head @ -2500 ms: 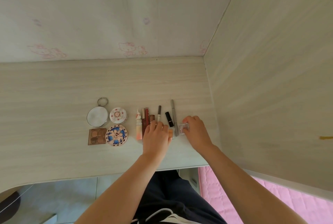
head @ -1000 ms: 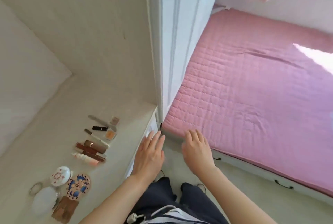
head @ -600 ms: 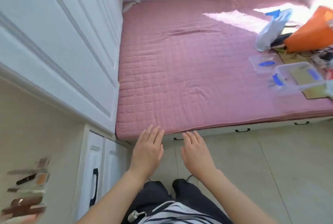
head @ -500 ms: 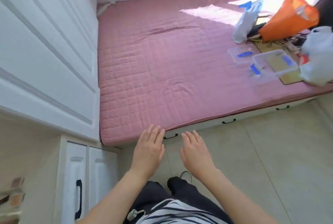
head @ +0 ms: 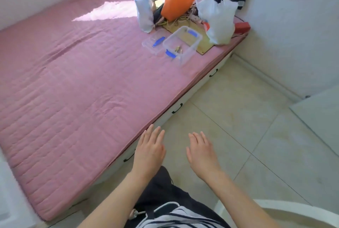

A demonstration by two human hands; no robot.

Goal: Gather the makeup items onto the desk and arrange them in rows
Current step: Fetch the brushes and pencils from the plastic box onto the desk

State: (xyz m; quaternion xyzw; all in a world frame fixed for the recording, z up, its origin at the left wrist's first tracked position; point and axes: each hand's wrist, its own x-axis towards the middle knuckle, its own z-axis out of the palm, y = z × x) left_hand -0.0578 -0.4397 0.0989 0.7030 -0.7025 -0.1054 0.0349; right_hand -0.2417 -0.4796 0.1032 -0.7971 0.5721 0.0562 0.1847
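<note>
Desk gone; L hand point(head: 149, 151), R hand point(head: 200, 151) flat by bed point(head: 82, 81).

The small gold items point(head: 178, 49) inside the clear plastic box point(head: 189, 53) are too small to identify. The bottom edge cuts off the white chair point(head: 293, 213).

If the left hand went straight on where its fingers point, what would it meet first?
Probably the pink mattress, its edge right ahead of the left hand; depth unclear.
</note>
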